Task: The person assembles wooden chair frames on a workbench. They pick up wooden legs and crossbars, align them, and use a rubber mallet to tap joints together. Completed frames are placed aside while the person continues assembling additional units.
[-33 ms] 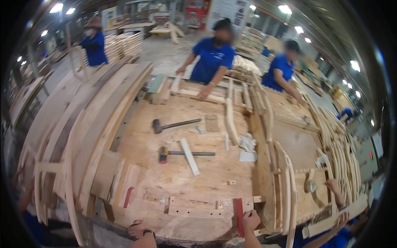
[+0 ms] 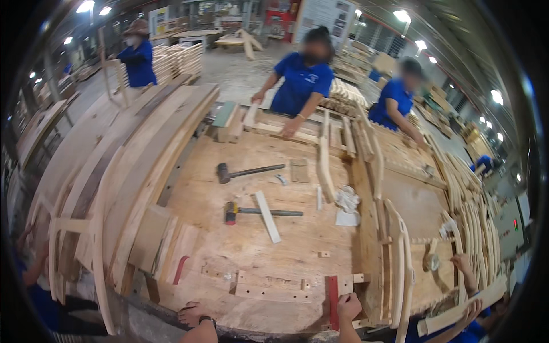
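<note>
At the near edge of the wooden worktable (image 2: 274, 188), my left hand (image 2: 191, 312) lies with its fingers stretched on the wood, a dark band round its wrist. My right hand (image 2: 349, 307) is closed at the near right, beside a red strip (image 2: 333, 302) and a small pale wood block (image 2: 345, 283). What its fingers grip, if anything, is hidden. Between and beyond the hands, a pale wooden bar with dark holes (image 2: 266, 292) is set on the table. A red curved piece (image 2: 180, 270) lies farther left.
Two mallets (image 2: 231, 213) (image 2: 223, 172), a pale wood strip (image 2: 267, 217) and crumpled white paper (image 2: 347, 204) lie mid-table. Long planks (image 2: 143, 143) stand at left, curved wooden pieces (image 2: 486, 234) at right. Across the table, a co-worker (image 2: 303, 83) handles wood; others work nearby.
The whole view has shifted slightly. My hands and the things on the table keep their places.
</note>
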Tool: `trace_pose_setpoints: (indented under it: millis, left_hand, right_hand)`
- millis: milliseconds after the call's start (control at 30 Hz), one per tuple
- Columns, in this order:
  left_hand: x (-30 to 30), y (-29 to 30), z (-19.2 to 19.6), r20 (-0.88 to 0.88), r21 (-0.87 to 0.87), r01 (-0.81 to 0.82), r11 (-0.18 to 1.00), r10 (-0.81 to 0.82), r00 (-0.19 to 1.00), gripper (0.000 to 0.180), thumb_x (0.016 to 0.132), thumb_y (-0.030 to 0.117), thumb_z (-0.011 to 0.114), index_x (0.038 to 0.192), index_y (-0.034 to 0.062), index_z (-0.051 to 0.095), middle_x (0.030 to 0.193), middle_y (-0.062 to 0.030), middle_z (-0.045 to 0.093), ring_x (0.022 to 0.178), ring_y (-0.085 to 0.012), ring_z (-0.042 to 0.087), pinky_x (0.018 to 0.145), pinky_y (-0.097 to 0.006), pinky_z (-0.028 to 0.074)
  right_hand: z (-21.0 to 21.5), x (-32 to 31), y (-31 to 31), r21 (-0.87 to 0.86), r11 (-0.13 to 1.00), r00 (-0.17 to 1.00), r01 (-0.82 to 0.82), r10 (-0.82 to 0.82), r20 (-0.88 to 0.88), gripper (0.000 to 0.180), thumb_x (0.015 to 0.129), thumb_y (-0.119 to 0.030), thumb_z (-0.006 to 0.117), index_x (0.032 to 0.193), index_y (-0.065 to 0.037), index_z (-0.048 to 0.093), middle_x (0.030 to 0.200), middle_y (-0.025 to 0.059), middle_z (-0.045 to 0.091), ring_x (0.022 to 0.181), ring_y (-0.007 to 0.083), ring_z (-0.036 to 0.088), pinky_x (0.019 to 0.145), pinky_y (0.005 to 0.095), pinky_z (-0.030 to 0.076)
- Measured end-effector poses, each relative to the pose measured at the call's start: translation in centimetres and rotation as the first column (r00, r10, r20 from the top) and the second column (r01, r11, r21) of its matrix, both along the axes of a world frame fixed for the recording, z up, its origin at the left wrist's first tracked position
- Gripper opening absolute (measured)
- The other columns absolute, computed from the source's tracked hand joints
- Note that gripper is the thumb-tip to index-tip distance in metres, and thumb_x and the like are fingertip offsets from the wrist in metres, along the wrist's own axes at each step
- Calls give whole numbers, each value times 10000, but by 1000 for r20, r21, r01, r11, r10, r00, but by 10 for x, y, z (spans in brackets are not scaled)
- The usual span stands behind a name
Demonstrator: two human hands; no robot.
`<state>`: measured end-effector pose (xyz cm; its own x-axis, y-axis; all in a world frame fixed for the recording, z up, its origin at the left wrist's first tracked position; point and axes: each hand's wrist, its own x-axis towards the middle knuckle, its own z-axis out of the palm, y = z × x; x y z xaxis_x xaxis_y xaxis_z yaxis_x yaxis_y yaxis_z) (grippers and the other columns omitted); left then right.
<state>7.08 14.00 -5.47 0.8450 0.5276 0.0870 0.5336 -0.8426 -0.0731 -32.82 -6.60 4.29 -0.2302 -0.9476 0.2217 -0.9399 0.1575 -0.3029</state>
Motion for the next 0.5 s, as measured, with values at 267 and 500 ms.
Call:
trace_pose_setpoints:
  millis: [267,500]
  left_hand:
    - [-4,4,12,-5,-9,-11,1000,11,1000,585,927,409,403,1254,-66,500,1256,-226,558,1166,-369,551,839,-493,522]
    - [-9,0,15,6,-2,-8,1000,8,1000,589,920,413,404,1250,-64,503,1250,-222,557,1155,-365,550,836,-491,514]
  right_hand:
    - [-15,-2,-7,-38,997,998,-67,66,-18,186,846,-207,586,757,-50,627,687,196,652,660,398,651,630,490,511]
    - [-14,-2,-7,-65,994,996,-83,81,-32,193,845,-209,585,743,-48,610,684,199,645,649,406,642,620,494,508]
